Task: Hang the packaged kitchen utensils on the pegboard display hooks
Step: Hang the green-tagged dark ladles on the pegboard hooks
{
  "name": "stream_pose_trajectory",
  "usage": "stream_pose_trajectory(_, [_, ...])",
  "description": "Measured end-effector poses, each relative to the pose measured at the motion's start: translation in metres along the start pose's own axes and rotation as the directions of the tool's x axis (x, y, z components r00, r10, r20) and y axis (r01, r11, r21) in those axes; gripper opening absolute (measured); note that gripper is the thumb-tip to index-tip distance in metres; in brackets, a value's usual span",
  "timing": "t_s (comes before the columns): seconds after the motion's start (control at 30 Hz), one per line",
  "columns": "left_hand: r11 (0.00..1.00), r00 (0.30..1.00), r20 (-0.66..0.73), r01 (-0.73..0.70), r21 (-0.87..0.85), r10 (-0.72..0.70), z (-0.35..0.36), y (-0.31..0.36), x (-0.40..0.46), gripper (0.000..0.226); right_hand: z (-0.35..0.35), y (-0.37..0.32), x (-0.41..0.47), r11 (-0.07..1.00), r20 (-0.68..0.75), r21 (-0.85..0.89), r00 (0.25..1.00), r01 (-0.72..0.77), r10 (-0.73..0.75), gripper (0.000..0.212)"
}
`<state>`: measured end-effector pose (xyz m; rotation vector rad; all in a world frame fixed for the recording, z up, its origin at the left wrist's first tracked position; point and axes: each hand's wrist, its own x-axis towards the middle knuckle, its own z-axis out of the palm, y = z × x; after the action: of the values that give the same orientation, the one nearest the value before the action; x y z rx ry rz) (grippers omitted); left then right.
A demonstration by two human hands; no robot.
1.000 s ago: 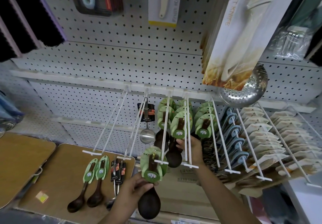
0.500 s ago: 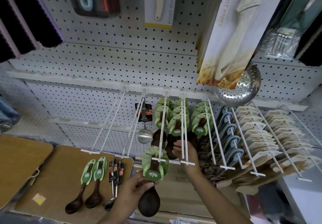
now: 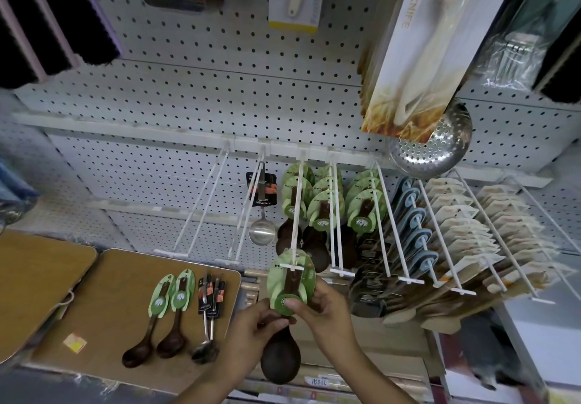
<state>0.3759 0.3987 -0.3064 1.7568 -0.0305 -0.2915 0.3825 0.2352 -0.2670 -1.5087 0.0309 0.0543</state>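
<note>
White pegboard (image 3: 195,95) with long white hooks (image 3: 201,211); green-carded dark spoons (image 3: 320,211), one steel ladle (image 3: 261,230), blue-handled (image 3: 415,215) and beige (image 3: 471,233) packs hung there. Below, brown board (image 3: 119,303) bearing two carded wooden spoons (image 3: 166,312) and carded metal utensils (image 3: 209,312).

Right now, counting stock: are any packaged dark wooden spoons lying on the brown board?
Yes, two green-carded dark wooden spoons lie on the brown board.
</note>
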Motion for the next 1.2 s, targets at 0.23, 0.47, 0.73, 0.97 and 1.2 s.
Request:
stream_pose_trajectory(0.23, [0.998,0.999,0.008,0.048,0.043,-0.048,0.001,-0.002,-0.002,0.023,0.002,0.003,-0.003,1.0,-0.021,0.007,0.999,-0.029,0.029,0.027])
stream_pose_trajectory(0.47, [0.998,0.998,0.01,0.06,0.016,-0.061,0.0,-0.003,-0.007,0.019,0.004,0.003,-0.007,1.0,-0.007,0.022,1.0,-0.022,0.022,0.025])
stream_pose_trajectory(0.73, [0.995,0.997,-0.023,0.074,-0.074,-0.076,0.002,-0.005,-0.015,0.008,0.007,0.008,-0.01,1.0,-0.022,-0.016,0.999,-0.025,0.025,0.023])
stream_pose_trajectory(0.97, [0.992,0.997,-0.009,0.078,-0.103,-0.08,0.004,0.003,-0.019,0.016,0.009,0.016,-0.014,0.999,-0.05,0.025,0.998,-0.048,0.049,0.026])
stream_pose_trajectory(1.2, [0.988,0.998,-0.045,0.026,-0.154,-0.034,0.013,0.004,-0.024,0.058,0.013,0.017,-0.015,0.997,-0.011,0.06,0.998,-0.053,0.054,0.037])
